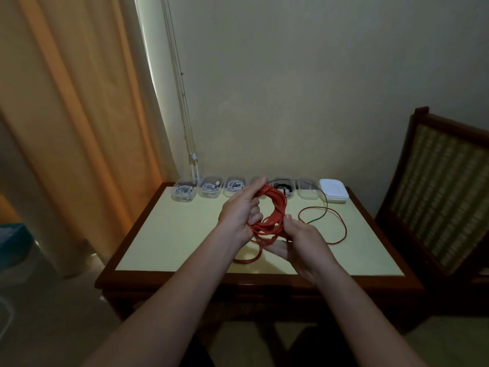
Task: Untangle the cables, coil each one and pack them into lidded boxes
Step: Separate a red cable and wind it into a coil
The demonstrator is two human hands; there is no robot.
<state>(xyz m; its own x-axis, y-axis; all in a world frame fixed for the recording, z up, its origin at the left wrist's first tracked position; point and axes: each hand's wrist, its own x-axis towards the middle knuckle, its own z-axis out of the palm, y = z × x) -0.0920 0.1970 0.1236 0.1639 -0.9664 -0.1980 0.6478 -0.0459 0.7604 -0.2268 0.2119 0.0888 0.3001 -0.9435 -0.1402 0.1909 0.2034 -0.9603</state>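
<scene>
The person holds a red cable (275, 207) wound into a many-turned coil, raised just above the middle of the tabletop (185, 234). The left hand (242, 210) has its grip closed round the coil's left side, fingers curled through the loop and thumb lying over the top strands. The right hand (299, 242) meets the coil at its lower right, palm turned partly upward, its grip pinching the strands between thumb and fingers. The rest of the red cable is uncoiled: one slack loop lies on the tabletop to the right of the hands, and another curves below the coil toward the near edge. A thin black cable (318, 217) runs from one of the boxes at the back, crosses the red loop and ends near the right hand. Along the far edge stands a row of clear boxes (185, 200), all without lids; the three on the left each contain coiled white cables (209, 187), and one box is partly hidden behind the left hand. A stack of white lids (333, 190) sits at the row's right end. A wooden chair (444, 194) stands to the right of the tabletop, and a curtain (79, 102) hangs on the left.
</scene>
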